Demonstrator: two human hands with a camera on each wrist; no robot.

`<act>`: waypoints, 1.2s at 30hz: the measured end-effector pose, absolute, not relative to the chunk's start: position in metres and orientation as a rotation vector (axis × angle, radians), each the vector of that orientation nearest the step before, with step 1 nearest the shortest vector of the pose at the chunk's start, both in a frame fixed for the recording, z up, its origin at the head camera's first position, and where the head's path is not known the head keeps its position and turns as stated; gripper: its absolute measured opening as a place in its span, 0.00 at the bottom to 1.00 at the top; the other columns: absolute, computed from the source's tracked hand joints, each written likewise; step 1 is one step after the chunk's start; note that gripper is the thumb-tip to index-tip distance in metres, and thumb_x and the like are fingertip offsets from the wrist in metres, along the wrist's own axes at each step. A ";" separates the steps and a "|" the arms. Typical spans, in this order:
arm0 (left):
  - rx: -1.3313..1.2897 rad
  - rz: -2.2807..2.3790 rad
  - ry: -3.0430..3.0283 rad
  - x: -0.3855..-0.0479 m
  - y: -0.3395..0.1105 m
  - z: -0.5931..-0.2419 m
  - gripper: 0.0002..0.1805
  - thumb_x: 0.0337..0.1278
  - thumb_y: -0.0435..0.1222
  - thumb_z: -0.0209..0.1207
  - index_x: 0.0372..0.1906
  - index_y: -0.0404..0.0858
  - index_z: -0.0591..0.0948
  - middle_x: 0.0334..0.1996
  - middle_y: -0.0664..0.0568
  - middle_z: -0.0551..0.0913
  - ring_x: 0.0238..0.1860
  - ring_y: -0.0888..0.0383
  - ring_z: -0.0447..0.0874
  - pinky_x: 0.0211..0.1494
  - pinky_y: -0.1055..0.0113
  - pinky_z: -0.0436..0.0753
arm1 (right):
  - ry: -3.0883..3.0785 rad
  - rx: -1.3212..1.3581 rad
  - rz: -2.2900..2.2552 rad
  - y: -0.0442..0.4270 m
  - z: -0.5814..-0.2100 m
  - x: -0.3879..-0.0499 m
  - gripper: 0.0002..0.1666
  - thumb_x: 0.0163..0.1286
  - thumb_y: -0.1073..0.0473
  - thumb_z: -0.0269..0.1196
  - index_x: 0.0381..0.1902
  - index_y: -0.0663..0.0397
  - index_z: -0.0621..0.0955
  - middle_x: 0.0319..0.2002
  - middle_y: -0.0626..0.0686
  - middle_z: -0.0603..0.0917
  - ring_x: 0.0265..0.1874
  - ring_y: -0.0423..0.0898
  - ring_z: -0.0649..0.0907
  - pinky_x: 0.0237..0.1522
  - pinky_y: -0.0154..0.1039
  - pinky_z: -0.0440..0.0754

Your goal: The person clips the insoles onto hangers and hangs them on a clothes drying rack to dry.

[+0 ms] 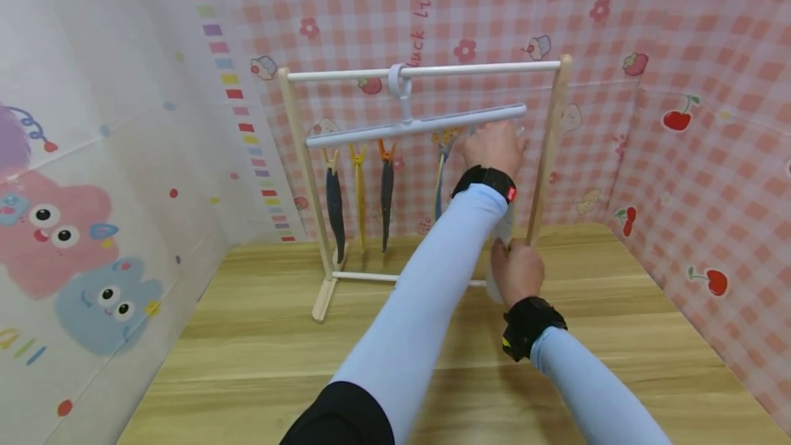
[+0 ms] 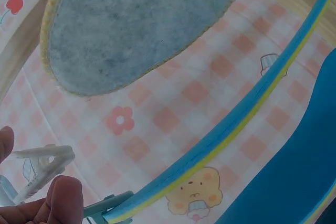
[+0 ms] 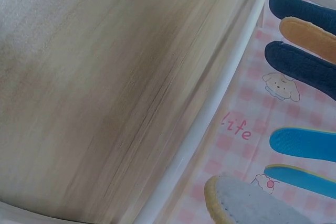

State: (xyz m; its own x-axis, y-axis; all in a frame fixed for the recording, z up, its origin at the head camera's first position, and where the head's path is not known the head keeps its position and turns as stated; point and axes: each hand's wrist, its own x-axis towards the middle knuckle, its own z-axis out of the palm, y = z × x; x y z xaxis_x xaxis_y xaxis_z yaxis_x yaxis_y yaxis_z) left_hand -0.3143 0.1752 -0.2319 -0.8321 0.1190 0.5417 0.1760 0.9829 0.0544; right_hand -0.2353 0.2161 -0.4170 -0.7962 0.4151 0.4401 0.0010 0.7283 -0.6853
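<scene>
My left hand (image 1: 494,147) is raised just under the right part of the white hanger bar (image 1: 469,117). In the left wrist view its fingertips pinch a white clip (image 2: 47,169). Below it, my right hand (image 1: 518,272) grips a pale grey insole (image 1: 505,225) with a yellowish edge. The upper end of this insole (image 2: 147,30) stands apart from the clip in the left wrist view. Beside the left hand, a blue insole (image 2: 226,124) with a yellow edge hangs from a green clip (image 2: 110,205). The right hand is outside the right wrist view.
A wooden rack with a white top rail (image 1: 482,69) carries the tilted hanger. On its left hang a dark insole (image 1: 334,208), a yellow insole (image 1: 360,198) and another dark insole (image 1: 386,204). The lower rail (image 1: 364,277) runs above the wooden table (image 1: 247,362).
</scene>
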 end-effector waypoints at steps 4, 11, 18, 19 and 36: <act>-0.222 -0.115 -2.564 -0.317 0.178 -0.231 0.29 0.65 0.66 0.48 0.29 0.51 0.87 0.21 0.59 0.83 0.20 0.63 0.80 0.23 0.66 0.77 | -2.347 -0.301 0.914 0.216 -0.417 -0.236 0.23 0.73 0.54 0.57 0.28 0.70 0.81 0.27 0.67 0.84 0.26 0.65 0.83 0.29 0.58 0.78; -0.244 -0.104 -2.555 -0.322 0.178 -0.231 0.28 0.69 0.64 0.45 0.32 0.52 0.88 0.23 0.58 0.85 0.21 0.62 0.81 0.23 0.66 0.77 | -2.367 -0.267 0.897 0.215 -0.413 -0.237 0.22 0.74 0.54 0.56 0.30 0.70 0.82 0.28 0.67 0.84 0.27 0.64 0.83 0.30 0.58 0.80; -0.238 -0.136 -2.539 -0.325 0.179 -0.233 0.29 0.69 0.64 0.46 0.28 0.50 0.87 0.23 0.58 0.84 0.21 0.63 0.81 0.23 0.67 0.77 | -2.372 -0.291 0.886 0.216 -0.411 -0.236 0.22 0.73 0.54 0.56 0.31 0.71 0.82 0.28 0.68 0.84 0.27 0.64 0.84 0.30 0.59 0.80; -0.241 -0.145 -2.542 -0.325 0.179 -0.233 0.30 0.69 0.63 0.45 0.25 0.50 0.86 0.22 0.58 0.84 0.21 0.63 0.81 0.22 0.67 0.76 | -2.370 -0.293 0.885 0.216 -0.410 -0.236 0.22 0.73 0.54 0.56 0.31 0.71 0.82 0.28 0.68 0.84 0.27 0.65 0.84 0.30 0.59 0.80; -0.326 -0.222 -2.533 -0.314 0.169 -0.220 0.30 0.72 0.57 0.45 0.11 0.50 0.68 0.10 0.60 0.66 0.12 0.63 0.63 0.14 0.68 0.57 | -2.316 -0.295 0.871 0.216 -0.400 -0.242 0.22 0.72 0.55 0.56 0.24 0.67 0.80 0.22 0.65 0.82 0.23 0.63 0.82 0.25 0.56 0.76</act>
